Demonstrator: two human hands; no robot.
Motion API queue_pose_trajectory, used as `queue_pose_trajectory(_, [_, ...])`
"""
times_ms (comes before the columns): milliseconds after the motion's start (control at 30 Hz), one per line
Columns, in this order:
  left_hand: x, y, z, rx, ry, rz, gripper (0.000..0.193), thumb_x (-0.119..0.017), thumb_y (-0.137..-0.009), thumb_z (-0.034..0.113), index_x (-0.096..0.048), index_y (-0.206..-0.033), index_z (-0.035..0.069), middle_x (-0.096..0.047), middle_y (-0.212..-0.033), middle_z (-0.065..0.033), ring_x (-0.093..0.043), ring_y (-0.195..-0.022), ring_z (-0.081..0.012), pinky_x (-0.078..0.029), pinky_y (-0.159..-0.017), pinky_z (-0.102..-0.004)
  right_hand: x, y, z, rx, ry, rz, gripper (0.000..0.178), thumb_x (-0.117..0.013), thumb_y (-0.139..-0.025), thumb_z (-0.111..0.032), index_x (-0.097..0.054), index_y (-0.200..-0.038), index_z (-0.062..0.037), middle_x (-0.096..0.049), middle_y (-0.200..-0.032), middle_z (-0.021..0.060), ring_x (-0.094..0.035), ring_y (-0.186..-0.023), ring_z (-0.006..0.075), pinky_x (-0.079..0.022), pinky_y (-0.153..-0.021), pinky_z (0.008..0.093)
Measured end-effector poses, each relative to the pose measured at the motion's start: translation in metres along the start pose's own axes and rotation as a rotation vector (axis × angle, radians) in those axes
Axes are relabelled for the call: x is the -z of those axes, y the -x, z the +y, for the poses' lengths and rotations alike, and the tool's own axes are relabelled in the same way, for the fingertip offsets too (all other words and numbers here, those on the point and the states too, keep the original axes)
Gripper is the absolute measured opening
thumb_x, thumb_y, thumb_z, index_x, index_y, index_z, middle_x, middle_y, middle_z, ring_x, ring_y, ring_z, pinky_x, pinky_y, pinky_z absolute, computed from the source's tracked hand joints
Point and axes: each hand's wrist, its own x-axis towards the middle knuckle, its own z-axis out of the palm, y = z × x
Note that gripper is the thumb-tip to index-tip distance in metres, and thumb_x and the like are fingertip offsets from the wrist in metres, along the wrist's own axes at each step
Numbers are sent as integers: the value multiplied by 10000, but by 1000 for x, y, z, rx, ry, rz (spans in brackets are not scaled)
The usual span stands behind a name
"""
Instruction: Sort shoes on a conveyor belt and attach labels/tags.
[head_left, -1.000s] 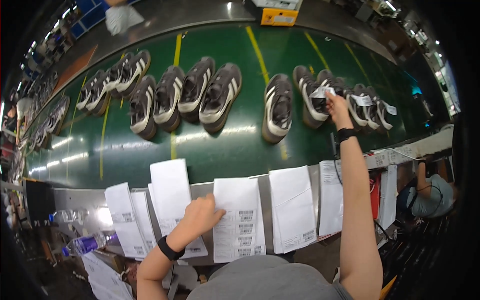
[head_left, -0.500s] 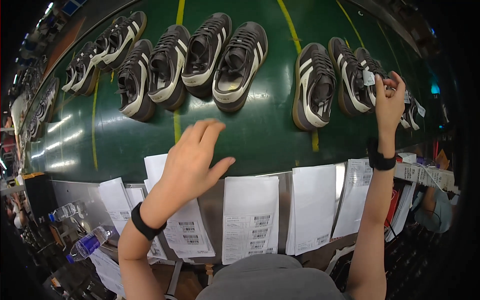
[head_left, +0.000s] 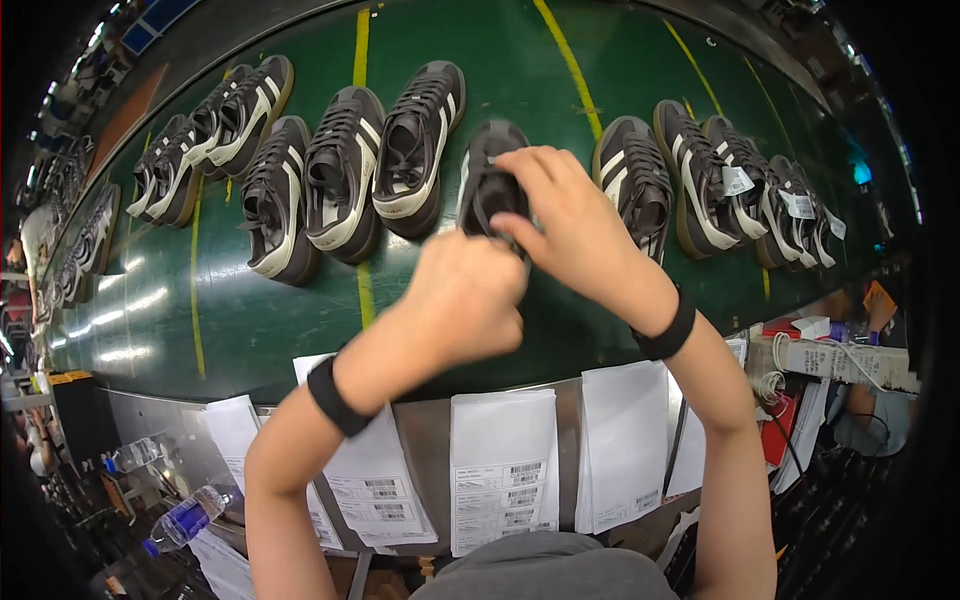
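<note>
L hand [head_left: 468, 292] curled at dk shoe [head_left: 482, 188] heel, can't tell grip; R hand [head_left: 578, 222] angled over it, half-spread.

Your head-worn left fisheye looks down and forward from above your grey shirt [head_left: 540, 572], close over your left hand [head_left: 462, 298] and right hand [head_left: 583, 222], with the green table [head_left: 570, 345] spreading left, right and far, straight edges bending at the rim
</note>
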Motion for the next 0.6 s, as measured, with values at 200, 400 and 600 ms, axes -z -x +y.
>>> queue_pose_trajectory(200, [88, 46, 102, -172, 432, -382, 199, -720, -607, 189, -568, -568, 67, -639, -671, -120, -553, -439, -209, -438, -435, -343, 51, 45, -78, 165, -182, -183, 222, -735, -730, -103, -607, -893, -22, -587, -764, 97, -604, -704, 294, -515, -622, 363])
queue_pose_trajectory(400, [86, 48, 106, -142, 452, -379, 194, -642, -465, 276, -537, -484, 115, -497, -588, -61, -518, -607, -197, -337, -347, -308, 36, 38, -57, -144, -539, -200, 41, -665, -757, 34, -657, -795, 24, -617, -641, 109, -619, -566, 193, -465, -514, 269])
queue_pose_trajectory(600, [87, 42, 96, -172, 600, -149, 199, -568, -401, 325, -524, -490, 153, -414, -568, -36, -523, -627, -212, -286, -343, -271, 32, 31, -51, -513, -802, -380, 25, -700, -780, -12, -684, -787, 7, -621, -620, 77, -592, -530, 134, -440, -499, 258])
